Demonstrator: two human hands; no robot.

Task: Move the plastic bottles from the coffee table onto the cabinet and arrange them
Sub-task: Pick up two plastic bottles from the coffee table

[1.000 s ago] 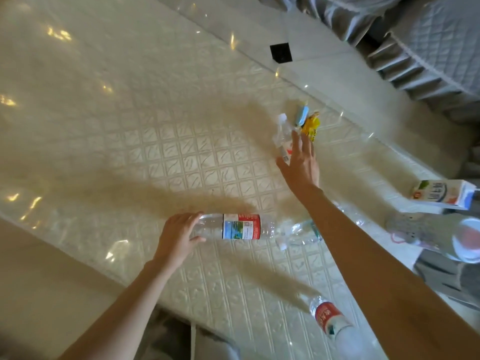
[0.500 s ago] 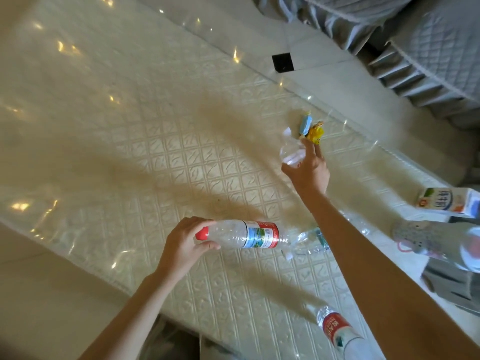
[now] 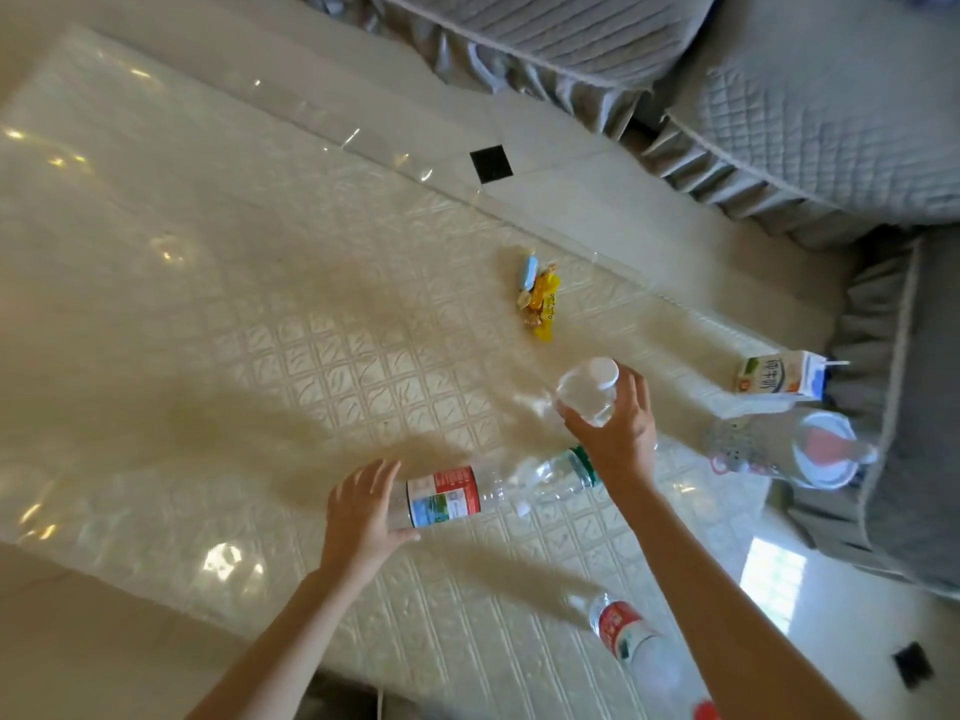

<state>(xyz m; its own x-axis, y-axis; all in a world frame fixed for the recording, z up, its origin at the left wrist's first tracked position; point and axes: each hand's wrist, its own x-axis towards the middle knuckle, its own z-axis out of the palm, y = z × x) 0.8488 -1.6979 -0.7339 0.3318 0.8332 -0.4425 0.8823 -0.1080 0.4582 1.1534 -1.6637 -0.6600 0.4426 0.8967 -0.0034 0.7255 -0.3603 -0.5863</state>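
On the cream embossed coffee table [image 3: 208,314] lies a clear bottle with a red and white label [image 3: 447,493]. My left hand [image 3: 363,517] holds its cap end, fingers over the top and thumb on the near side. My right hand [image 3: 621,439] grips a small clear bottle with a white cap [image 3: 589,394], raised above the table. Beneath that hand lies a crumpled green-label bottle [image 3: 563,467]. Another red-label bottle [image 3: 626,639] lies near the table's front right edge, partly behind my right forearm. The cabinet is out of view.
A large clear bottle with a pink print [image 3: 769,452] lies at the table's right end, next to a milk carton [image 3: 779,376]. Candy wrappers [image 3: 537,298] sit near the far edge. A grey quilted sofa [image 3: 805,106] stands behind and to the right.
My right hand has lifted the small white-capped bottle and drawn it back toward me, away from the candy wrappers. My left hand has slid further over the red-label bottle's cap end.
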